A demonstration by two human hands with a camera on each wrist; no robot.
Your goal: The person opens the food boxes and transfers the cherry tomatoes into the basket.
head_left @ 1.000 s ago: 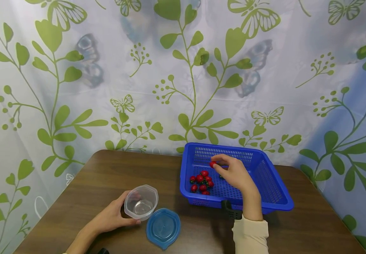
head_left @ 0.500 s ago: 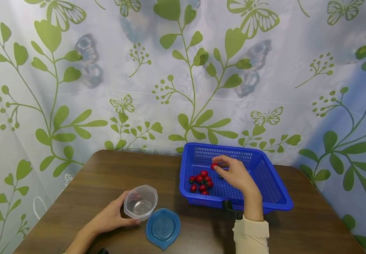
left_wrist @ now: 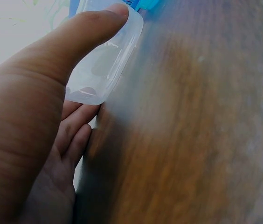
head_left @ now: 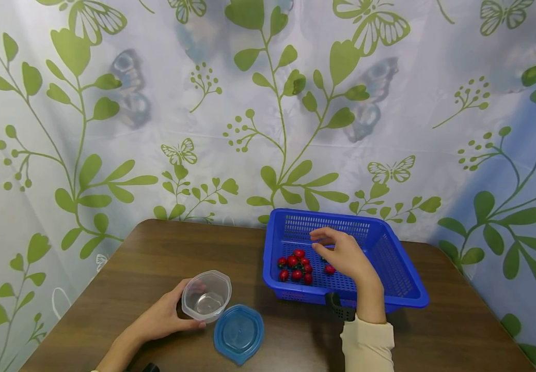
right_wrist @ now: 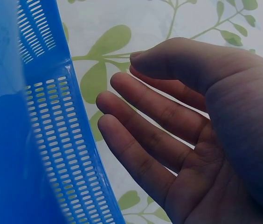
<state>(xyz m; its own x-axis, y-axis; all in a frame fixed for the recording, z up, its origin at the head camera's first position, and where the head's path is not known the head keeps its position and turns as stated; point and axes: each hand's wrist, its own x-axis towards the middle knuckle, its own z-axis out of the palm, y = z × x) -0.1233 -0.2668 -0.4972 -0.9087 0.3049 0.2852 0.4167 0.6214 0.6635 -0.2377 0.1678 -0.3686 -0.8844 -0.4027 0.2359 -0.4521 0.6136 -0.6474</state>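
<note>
In the head view my left hand [head_left: 175, 314] holds a clear plastic container [head_left: 206, 297] from its left side, thumb at the front. The left wrist view shows the thumb along the wall of the container [left_wrist: 101, 70] and fingers behind it. Nothing shows inside the container. My right hand [head_left: 342, 253] is over the blue basket [head_left: 270, 248], fingers loosely bent and holding nothing; the right wrist view shows the bare palm and fingers of that hand [right_wrist: 169, 126]. Several small red fruits [head_left: 293, 261] with green tops, like cherry tomatoes, lie in the basket's left part. A single red fruit [head_left: 330, 269] lies below the right hand.
A blue lid [head_left: 238, 335] lies on the brown wooden table [head_left: 193, 243], right of the container and in front of the basket. Behind the table hangs a curtain [head_left: 231, 129] with green leaves and butterflies.
My right hand has let go of the red fruit it pinched. One red fruit now lies under that hand, and another at the group's front has shifted right. The left hand stays put.
</note>
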